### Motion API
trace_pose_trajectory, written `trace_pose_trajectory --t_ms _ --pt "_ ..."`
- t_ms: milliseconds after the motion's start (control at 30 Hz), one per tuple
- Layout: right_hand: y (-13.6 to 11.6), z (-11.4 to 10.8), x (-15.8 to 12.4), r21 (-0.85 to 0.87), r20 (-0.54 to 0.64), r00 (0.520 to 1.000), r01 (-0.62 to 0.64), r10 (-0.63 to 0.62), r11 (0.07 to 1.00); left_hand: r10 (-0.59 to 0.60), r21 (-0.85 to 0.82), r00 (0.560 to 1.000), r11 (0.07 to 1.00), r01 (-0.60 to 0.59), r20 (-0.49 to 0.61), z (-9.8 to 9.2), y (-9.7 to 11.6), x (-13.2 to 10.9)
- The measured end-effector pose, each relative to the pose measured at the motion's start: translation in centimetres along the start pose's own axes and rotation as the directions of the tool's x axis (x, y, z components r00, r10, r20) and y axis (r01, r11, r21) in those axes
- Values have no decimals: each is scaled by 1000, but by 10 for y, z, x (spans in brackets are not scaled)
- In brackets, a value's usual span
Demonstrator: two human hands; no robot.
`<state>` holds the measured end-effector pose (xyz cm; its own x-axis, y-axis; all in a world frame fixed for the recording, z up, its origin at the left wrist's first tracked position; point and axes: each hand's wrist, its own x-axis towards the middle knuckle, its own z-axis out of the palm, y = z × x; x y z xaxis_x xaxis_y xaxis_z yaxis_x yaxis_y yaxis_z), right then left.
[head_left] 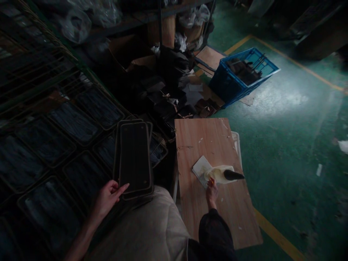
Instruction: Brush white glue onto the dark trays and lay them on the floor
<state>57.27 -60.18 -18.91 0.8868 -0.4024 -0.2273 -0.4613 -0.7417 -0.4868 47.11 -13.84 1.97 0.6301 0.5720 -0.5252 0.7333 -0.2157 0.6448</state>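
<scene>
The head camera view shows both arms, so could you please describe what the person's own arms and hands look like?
The left hand wears no glove, and the visible left forearm has no sleeve over it. The right hand is also gloveless, with a dark fabric sleeve reaching down to the wrist.

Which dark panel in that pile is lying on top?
The top panel, its near left corner by the left hand: almost its whole face shows, while the panels beneath show only edges.
</scene>
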Motion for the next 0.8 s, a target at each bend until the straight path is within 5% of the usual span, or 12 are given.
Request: trace_pose_trajectory --t_ms 300,467,800 --pt "-3 -28 -24 88 80 993 83 -90 993 69 59 997 996 -70 24 -4 0 3" --pt "-3 -38 -31 221 9 999 35 -37 975 86 52 995 995 -88 41 -6 -3 4" --pt "-16 8 -7 615 -170 937 -140 304 776 63 50 997 997 -65 51 -4 -5 5"
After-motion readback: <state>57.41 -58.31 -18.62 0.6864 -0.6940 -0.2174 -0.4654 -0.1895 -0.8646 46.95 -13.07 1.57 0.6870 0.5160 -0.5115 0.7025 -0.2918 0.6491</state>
